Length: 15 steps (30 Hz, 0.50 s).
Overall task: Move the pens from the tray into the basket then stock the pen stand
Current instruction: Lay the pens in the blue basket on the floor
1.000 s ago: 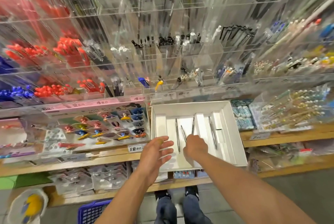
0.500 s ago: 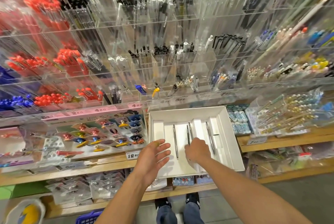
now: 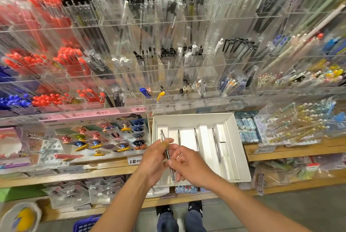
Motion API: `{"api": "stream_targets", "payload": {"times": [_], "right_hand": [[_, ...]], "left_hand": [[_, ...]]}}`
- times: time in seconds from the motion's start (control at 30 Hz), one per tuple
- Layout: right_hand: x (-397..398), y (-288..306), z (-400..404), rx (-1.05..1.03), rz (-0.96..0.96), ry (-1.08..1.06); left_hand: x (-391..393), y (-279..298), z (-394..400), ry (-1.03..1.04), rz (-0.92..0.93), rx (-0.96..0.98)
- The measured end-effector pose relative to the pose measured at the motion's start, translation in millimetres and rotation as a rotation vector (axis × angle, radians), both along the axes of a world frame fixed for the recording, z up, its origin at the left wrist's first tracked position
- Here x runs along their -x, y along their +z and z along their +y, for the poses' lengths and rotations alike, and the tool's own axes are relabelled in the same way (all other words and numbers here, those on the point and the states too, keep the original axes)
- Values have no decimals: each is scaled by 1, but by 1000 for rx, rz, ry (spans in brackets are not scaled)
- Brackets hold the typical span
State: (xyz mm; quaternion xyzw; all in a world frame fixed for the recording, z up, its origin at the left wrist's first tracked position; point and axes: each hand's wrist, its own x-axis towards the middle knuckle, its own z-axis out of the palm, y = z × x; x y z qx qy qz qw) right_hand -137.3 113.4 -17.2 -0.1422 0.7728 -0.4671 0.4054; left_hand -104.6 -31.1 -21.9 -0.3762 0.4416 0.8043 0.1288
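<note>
**Over the tray's near edge: a pen between two hands, and room for a slip**

Above the near left corner of the white tray (image 3: 232, 132), both hands meet on one slim dark pen (image 3: 167, 154). The left hand (image 3: 153, 158) has thumb and fingers curled round its upper half; the right hand (image 3: 189, 166) pinches the lower part, the tip poking out below the knuckles. Three more pens (image 3: 216, 144) lie in the tray's grooves, well apart from each other. The blue basket (image 3: 85, 225) shows only as a corner at the bottom edge, down by the person's shoes.

The weak point, as I judge it, is the handover. If one hand lets go before the other has a firm hold, the smooth pen could slide out and fall to the floor or among the packets on the lower shelf. The basket sits far below and off to the left, so a careless drop might miss it. The tray overhangs the shelf edge, and a knock from the forearm could tip it.
</note>
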Motion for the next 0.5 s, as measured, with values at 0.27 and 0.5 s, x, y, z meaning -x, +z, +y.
{"api": "stream_targets", "payload": {"times": [0.27,0.5], "right_hand": [[67,-78,14,-673,286,-149],[67,-111,-13,-891,359,-37]], "left_hand": [[-5,-6,-2,126,-57,-4],[-6,-3,-2,138,-67,-27]]}}
